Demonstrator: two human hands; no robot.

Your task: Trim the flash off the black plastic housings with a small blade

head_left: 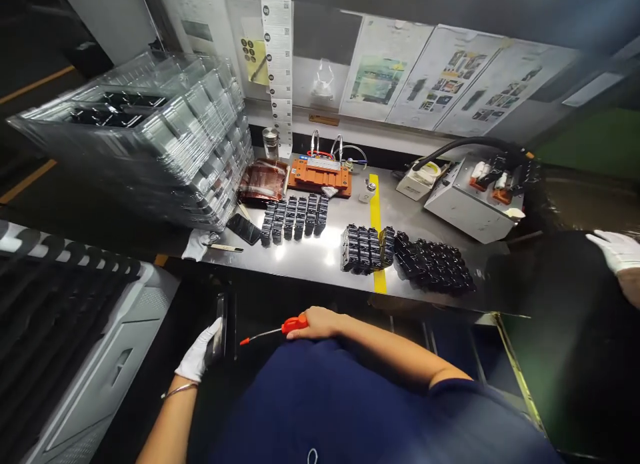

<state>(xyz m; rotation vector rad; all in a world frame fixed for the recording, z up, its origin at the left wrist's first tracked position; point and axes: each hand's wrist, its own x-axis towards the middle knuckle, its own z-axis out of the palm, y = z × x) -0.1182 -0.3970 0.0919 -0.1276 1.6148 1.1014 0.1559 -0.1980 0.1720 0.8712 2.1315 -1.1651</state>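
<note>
My left hand [199, 355], in a white glove, grips a dark, flat, glossy part [221, 327] held on edge in front of the bench; its exact kind is hard to make out. Bare, my right hand [320, 323] is wrapped round the handle of a red air blow gun [291, 325]. The gun's thin nozzle reaches left, with its red tip a little apart from the dark part. Beyond my hands, rows of small black parts [295, 217] stand on the metal bench [310, 257]. More black parts are grouped in a block [361, 249] and a wider cluster [440, 265].
Stacked clear plastic trays [200, 144] rise at the left. An orange fixture [320, 177] stands at the bench's back, and a grey box [465, 201] with a black hose at the right. A phone [244, 229] lies near the trays. Another person's gloved hand [617, 251] shows far right.
</note>
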